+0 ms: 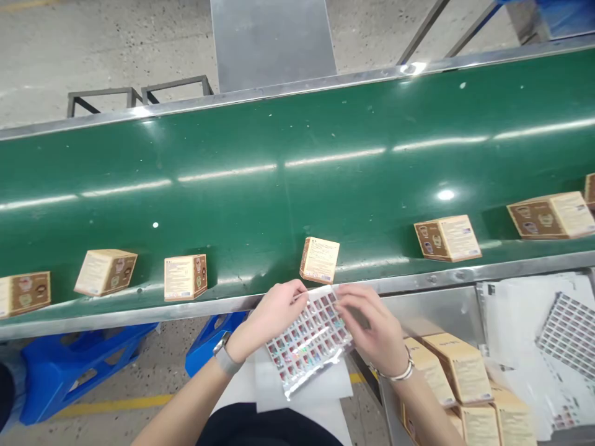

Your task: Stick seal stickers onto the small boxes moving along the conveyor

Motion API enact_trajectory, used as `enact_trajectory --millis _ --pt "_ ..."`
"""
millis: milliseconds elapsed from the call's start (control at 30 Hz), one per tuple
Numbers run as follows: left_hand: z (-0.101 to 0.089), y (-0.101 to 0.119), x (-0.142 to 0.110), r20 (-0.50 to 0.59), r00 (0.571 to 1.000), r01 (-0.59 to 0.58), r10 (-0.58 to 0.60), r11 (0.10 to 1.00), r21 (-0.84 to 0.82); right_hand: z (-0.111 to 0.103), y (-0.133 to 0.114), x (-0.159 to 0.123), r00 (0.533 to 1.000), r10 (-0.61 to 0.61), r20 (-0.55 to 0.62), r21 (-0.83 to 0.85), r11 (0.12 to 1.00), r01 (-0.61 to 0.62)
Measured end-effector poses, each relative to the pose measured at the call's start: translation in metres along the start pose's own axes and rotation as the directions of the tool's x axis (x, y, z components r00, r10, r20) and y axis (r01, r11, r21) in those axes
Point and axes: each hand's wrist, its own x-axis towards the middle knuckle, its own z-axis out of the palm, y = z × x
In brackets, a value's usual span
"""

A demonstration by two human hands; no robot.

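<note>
A shiny sheet of small square stickers [307, 341], laid out in a grid, lies over my lap in front of the belt's near edge. My left hand [277, 311] pinches its upper left edge, thumb and fingers closed. At its upper right corner, my right hand [372, 322] grips the sheet between thumb and fingertips. White backing paper [325, 391] shows beneath the sheet. Just beyond my hands, a small brown and cream box [320, 260] stands on the green belt.
More such boxes [186, 277] stand along the green conveyor belt [279, 204], left and right. Several cartons [465, 365] are stacked at my lower right, beside white sheets [515, 334] and another sticker sheet [569, 337]. Blue stools [83, 368] stand under the belt's metal rail [111, 322].
</note>
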Motion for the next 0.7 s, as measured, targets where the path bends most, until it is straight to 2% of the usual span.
enact_trajectory --millis 33,67,100,167,200,233,300,367,533,700 --pt "-0.003 -0.002 0.001 -0.015 1.000 -0.018 0.020 0.996 0.086 0.005 0.003 0.000 0.981 0.184 -0.067 0.098 0.979 -0.177" --pt "-0.005 -0.003 0.002 -0.018 0.997 -0.068 0.072 0.982 0.178 0.011 0.007 0.001 0.916 0.379 -0.132 0.222 0.912 -0.345" --pt "-0.006 -0.005 0.004 -0.009 0.988 -0.148 0.156 0.952 0.266 0.018 0.012 0.004 0.814 0.552 -0.181 0.357 0.808 -0.469" --pt "-0.006 -0.008 0.010 0.040 0.929 -0.350 0.367 0.840 0.415 0.034 0.025 0.011 0.601 0.767 -0.224 0.581 0.600 -0.549" --pt "-0.004 -0.010 0.014 0.076 0.884 -0.438 0.461 0.762 0.477 0.042 0.031 0.015 0.527 0.817 -0.234 0.647 0.535 -0.544" --pt "-0.001 -0.012 0.019 0.122 0.841 -0.504 0.526 0.683 0.529 0.050 0.036 0.019 0.481 0.841 -0.247 0.681 0.504 -0.532" --pt "0.005 -0.017 0.029 0.217 0.789 -0.572 0.575 0.557 0.603 0.063 0.043 0.025 0.445 0.852 -0.275 0.697 0.495 -0.519" --pt "0.011 -0.020 0.039 0.285 0.772 -0.596 0.568 0.491 0.636 0.070 0.046 0.029 0.418 0.861 -0.289 0.711 0.486 -0.509" --pt "0.021 -0.022 0.052 0.301 0.780 -0.590 0.548 0.486 0.645 0.069 0.045 0.032 0.380 0.859 -0.344 0.700 0.504 -0.506" --pt "0.029 -0.018 0.059 0.302 0.774 -0.596 0.557 0.480 0.644 0.063 0.049 0.033 0.371 0.834 -0.408 0.644 0.551 -0.531"
